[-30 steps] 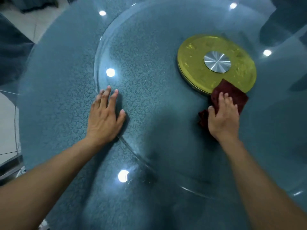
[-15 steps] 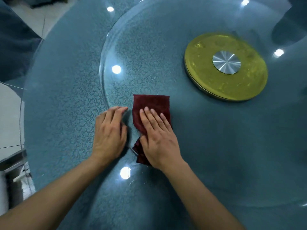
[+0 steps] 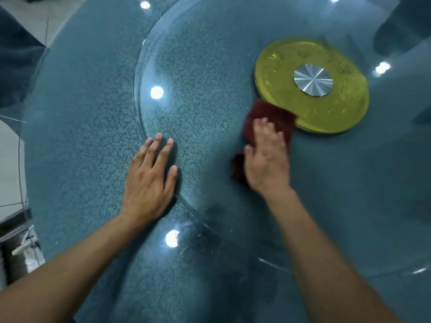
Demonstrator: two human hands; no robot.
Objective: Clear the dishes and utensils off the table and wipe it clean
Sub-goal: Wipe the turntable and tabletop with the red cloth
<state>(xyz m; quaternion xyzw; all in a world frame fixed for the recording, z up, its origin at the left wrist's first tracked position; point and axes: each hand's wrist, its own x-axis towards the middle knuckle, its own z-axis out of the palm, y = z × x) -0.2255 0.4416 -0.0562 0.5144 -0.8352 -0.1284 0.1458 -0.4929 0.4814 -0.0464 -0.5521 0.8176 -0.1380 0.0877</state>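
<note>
A dark red cloth [image 3: 270, 115] lies flat on the round glass turntable [image 3: 198, 66], pressed down by my right hand [image 3: 265, 159]. The cloth's far corner overlaps the near-left edge of the yellow hub disc [image 3: 326, 108] with its silver centre cap [image 3: 312, 79]. My left hand [image 3: 151, 178] rests flat, fingers spread, on the turntable's left rim where it meets the blue patterned table [image 3: 70, 148]. No dishes or utensils are in view.
The table's left edge curves past a pale tiled floor [image 3: 9, 159]. A grey metal object [image 3: 16, 248] stands low at the left. Dark shapes [image 3: 401, 26] show at the far right. Ceiling lights reflect as bright spots on the glass.
My right hand has swept the cloth from beside my left hand rightward and away, up to the yellow disc. My left hand stays on the rim with fingers now spread.
</note>
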